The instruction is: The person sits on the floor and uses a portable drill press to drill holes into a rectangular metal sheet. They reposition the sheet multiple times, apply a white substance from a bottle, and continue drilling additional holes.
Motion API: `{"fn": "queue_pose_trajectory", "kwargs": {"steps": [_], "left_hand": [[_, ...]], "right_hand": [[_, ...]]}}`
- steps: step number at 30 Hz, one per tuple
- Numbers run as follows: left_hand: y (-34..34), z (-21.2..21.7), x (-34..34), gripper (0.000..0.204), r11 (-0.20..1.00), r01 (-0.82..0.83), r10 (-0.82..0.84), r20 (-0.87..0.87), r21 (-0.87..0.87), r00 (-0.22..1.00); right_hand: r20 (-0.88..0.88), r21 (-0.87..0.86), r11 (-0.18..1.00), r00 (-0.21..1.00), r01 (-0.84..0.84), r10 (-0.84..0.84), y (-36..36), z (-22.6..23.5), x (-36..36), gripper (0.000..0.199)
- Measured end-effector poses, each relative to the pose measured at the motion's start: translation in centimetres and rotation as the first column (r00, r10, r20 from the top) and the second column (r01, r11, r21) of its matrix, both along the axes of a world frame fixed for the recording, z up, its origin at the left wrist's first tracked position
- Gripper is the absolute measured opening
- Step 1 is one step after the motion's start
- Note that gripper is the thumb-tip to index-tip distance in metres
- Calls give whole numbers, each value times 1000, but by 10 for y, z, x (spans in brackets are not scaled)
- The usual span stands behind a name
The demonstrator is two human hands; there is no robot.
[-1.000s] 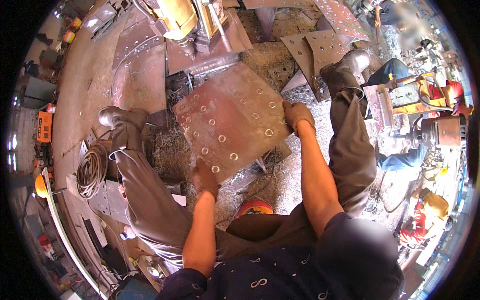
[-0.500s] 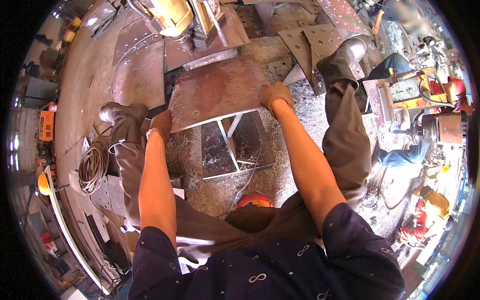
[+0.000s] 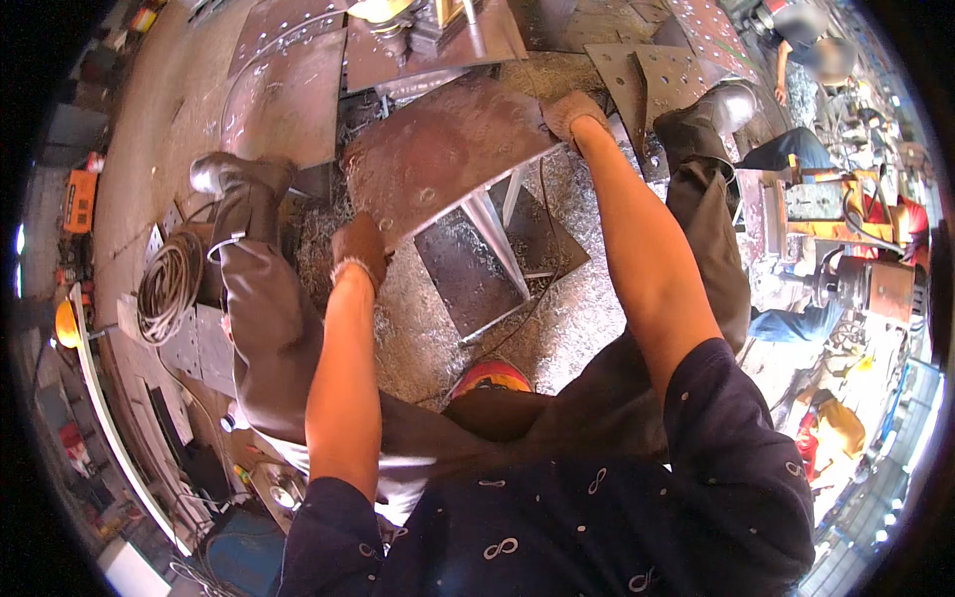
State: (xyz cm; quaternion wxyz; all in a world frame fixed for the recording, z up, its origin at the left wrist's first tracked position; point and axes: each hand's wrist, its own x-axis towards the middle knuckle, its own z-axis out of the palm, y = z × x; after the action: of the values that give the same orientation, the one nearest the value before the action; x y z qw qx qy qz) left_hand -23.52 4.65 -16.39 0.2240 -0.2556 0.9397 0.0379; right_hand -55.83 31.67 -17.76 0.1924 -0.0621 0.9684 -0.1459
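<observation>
A rusty brown steel plate (image 3: pixel 448 149) lies level before me, atop upright steel ribs (image 3: pixel 494 239). The ribs stand on a darker base plate (image 3: pixel 468 284) on the floor, so the whole looks like one welded steel piece. My left hand (image 3: pixel 360 251), in a brown work glove, is closed round the top plate's near left corner. At its right corner, my gloved right hand (image 3: pixel 577 117) grips the edge. The fingers of both hands are partly hidden. The piece stands skewed, its right side farther from me.
A yellow drilling machine (image 3: pixel 383 12) stands on a plate beyond. Drilled steel plates (image 3: pixel 617 85) lie at the far right. A coiled hose (image 3: pixel 171 289) rests at left. My boots (image 3: pixel 721 107) flank the piece; a thin cable (image 3: pixel 545 229) runs beside it. Other people are at right.
The steel piece has turned counter-clockwise on the floor. My right hand has gone farther away with its corner, while my left has shifted rightward and nearer. The view has tilted nearer too.
</observation>
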Motion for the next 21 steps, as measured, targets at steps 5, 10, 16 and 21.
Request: {"fn": "queue_pose_trajectory", "kwargs": {"steps": [5,10,16,21], "left_hand": [[-42,4,-36,50,948,302,-286,153,-94,946],[-85,-21,-93,26,898,439,-439,10,1,898],[-124,-33,-94,32,955,-50,35,56,293,998],[-88,-48,-106,36,932,360,-362,55,46,930]], "right_hand": [[38,45,998,998,47,-48,5,-18,5,50],[70,140,988,995,61,-72,57,-68,19,44],[76,73,983,982,168,-173,30,-15,99,34],[13,194,975,994,-108,108,69,-46,20,39]]}}
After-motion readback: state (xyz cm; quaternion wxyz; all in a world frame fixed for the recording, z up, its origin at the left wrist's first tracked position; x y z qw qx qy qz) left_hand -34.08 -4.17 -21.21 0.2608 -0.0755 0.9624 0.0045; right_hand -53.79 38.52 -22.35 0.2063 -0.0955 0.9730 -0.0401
